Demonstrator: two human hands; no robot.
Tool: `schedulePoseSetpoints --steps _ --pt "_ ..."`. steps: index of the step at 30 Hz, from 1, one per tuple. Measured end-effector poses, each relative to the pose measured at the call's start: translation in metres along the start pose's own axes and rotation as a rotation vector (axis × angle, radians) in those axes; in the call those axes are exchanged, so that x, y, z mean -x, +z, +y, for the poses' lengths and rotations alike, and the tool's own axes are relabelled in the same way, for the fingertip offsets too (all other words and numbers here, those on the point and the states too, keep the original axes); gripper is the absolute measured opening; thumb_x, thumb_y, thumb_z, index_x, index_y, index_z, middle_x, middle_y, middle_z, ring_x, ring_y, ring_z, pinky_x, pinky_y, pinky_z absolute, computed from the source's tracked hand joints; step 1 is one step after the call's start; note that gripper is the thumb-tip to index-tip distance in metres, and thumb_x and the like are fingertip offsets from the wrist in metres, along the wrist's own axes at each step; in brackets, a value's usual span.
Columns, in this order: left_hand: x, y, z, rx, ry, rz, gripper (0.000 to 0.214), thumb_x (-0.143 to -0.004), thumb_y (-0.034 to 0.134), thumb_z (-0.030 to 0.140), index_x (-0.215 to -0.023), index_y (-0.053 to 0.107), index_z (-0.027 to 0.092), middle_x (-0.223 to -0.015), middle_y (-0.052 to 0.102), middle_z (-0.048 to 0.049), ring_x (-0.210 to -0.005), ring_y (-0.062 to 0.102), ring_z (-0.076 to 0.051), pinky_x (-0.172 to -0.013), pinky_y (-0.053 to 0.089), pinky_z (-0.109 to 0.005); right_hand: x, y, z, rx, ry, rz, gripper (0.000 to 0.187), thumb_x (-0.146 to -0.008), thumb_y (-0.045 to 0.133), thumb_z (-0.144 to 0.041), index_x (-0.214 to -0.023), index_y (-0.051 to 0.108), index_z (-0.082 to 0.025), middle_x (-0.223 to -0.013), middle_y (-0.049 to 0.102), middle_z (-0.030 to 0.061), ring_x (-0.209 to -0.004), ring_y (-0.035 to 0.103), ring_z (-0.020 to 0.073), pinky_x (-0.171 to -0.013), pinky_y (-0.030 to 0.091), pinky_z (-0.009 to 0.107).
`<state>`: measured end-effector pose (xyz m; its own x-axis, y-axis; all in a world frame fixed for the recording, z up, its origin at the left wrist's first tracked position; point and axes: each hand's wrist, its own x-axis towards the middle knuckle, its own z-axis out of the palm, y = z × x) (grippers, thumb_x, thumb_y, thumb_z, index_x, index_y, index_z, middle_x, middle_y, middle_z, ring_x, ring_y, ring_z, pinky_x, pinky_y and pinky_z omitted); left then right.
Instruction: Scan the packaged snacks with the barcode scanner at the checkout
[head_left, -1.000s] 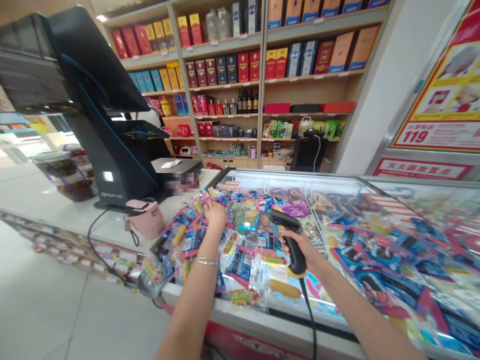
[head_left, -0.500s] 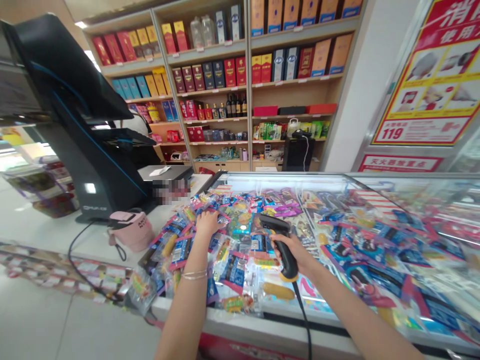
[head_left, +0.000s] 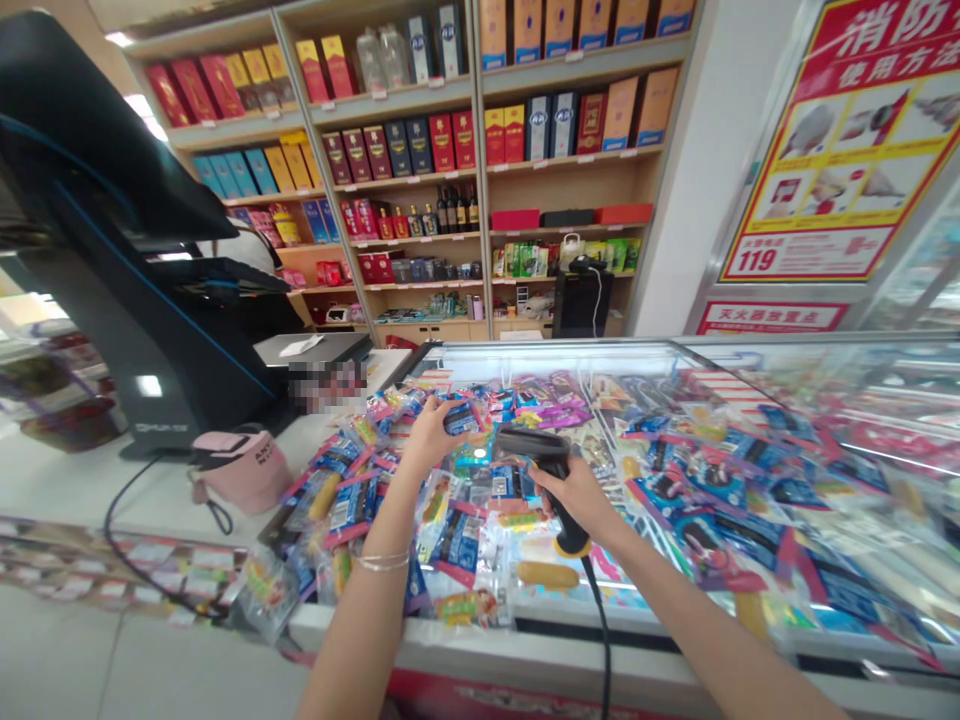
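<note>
Fingers (head_left: 437, 412) on the left hand (head_left: 426, 440) are pinched closed on a little blue packet (head_left: 460, 420), held just above the far part of the pile, while the right hand (head_left: 583, 500) is wrapped fully around the grip of a black corded barcode scanner (head_left: 537, 447), its nose tipped left toward that packet. Tip from me: keep the packet flat and steady with the printed side facing the scanner nose, and watch the glare, since wrinkled shiny film makes codes a pain to read. Loads of other snack packets (head_left: 360, 505), some with a sausage showing through, lie scattered over the glass-topped freezer (head_left: 645, 655) and crowd in under both hands, so there's not much spare room down there. The scanner's cord (head_left: 594, 620) drops over the near edge of the freezer, so mind it doesn't snag. Left of the pile, a pink bag (head_left: 241, 472) sits on the white table (head_left: 75, 490) near a big black till screen (head_left: 97, 170), with a blurred patch beside it. Behind all that, wooden shelves (head_left: 484, 250) of boxed liquor fill the far wall, and a red-and-yellow fire safety poster (head_left: 847, 150) hangs off to the right.
</note>
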<state>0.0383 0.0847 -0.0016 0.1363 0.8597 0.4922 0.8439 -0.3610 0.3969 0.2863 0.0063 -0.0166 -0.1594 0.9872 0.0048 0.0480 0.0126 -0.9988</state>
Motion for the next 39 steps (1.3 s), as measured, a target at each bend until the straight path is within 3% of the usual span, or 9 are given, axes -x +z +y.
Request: schedulePoseSetpoints --steps 5,15,20,23,28,33,36,39 --pt "-0.002 0.014 -0.005 0.206 -0.039 0.001 0.064 -0.058 0.081 0.025 -0.119 0.063 0.020 -0.099 0.053 -0.0043 -0.093 0.060 -0.020 -0.090 0.051 -0.036 0.002 0.000 0.001 0.061 -0.026 0.010 0.027 -0.072 0.065 -0.037 -0.054 0.055 -0.020 -0.038 0.054 -0.0005 -0.032 0.051 0.0146 -0.040 0.045 0.027" --pt "-0.004 0.020 -0.014 0.170 -0.069 0.001 0.063 -0.056 0.076 0.016 -0.118 0.064 0.021 -0.097 0.052 -0.0033 -0.090 0.059 -0.020 -0.090 0.051 -0.038 -0.001 -0.001 0.004 0.099 -0.062 0.043 0.027 -0.074 0.064 -0.037 -0.055 0.056 -0.019 -0.039 0.055 0.0000 -0.033 0.052 0.0153 -0.040 0.046 0.027" --pt "-0.005 0.023 -0.015 0.147 -0.107 0.031 0.060 -0.058 0.075 0.019 -0.117 0.065 0.020 -0.098 0.052 -0.0042 -0.091 0.059 -0.021 -0.091 0.050 -0.038 -0.002 0.000 0.004 -0.017 -0.040 0.039 0.024 -0.071 0.067 -0.036 -0.057 0.056 -0.019 -0.041 0.055 -0.0014 -0.032 0.050 0.0138 -0.037 0.043 0.026" --pt "-0.006 0.023 -0.016 0.109 -0.213 0.104 0.054 -0.061 0.075 0.025 -0.114 0.065 0.016 -0.101 0.053 -0.0066 -0.094 0.060 -0.023 -0.092 0.049 -0.039 -0.004 0.000 0.000 -0.128 -0.010 0.034 0.022 -0.067 0.070 -0.035 -0.060 0.057 -0.018 -0.045 0.056 -0.0018 -0.034 0.050 0.0127 -0.036 0.042 0.026" --pt "-0.011 0.008 -0.013 0.030 -0.309 0.158 0.047 -0.068 0.071 0.037 -0.109 0.065 0.015 -0.101 0.059 -0.0085 -0.095 0.060 -0.024 -0.090 0.048 -0.037 -0.007 -0.004 -0.012 -0.325 0.039 0.056 0.019 -0.064 0.072 -0.031 -0.063 0.058 -0.018 -0.051 0.058 -0.0016 -0.037 0.050 0.0111 -0.036 0.041 0.024" --pt "-0.034 -0.012 0.025 -0.066 -0.123 0.076 0.041 -0.075 0.064 0.045 -0.103 0.067 0.016 -0.098 0.065 -0.0087 -0.096 0.060 -0.024 -0.089 0.046 -0.033 -0.009 -0.019 -0.034 -0.459 0.061 0.064 0.019 -0.065 0.072 -0.028 -0.063 0.057 -0.018 -0.052 0.057 -0.0017 -0.040 0.050 0.0097 -0.038 0.041 0.022" --pt "-0.046 -0.012 0.069 -0.116 -0.045 -0.016 0.044 -0.077 0.061 0.051 -0.103 0.068 0.016 -0.094 0.066 -0.0102 -0.092 0.062 -0.026 -0.084 0.046 -0.033 -0.003 -0.042 -0.051 -0.476 0.010 0.090 0.020 -0.065 0.073 -0.028 -0.067 0.056 -0.018 -0.053 0.057 -0.0024 -0.040 0.050 0.0093 -0.038 0.041 0.021" --pt "-0.046 0.002 0.117 -0.109 0.013 -0.097 0.048 -0.080 0.058 0.053 -0.108 0.068 0.015 -0.094 0.068 -0.0118 -0.090 0.063 -0.027 -0.082 0.046 -0.034 0.012 -0.077 -0.061 -0.464 -0.026 0.174 0.019 -0.066 0.072 -0.026 -0.070 0.055 -0.018 -0.053 0.056 -0.0032 -0.041 0.050 0.0093 -0.038 0.042 0.020"
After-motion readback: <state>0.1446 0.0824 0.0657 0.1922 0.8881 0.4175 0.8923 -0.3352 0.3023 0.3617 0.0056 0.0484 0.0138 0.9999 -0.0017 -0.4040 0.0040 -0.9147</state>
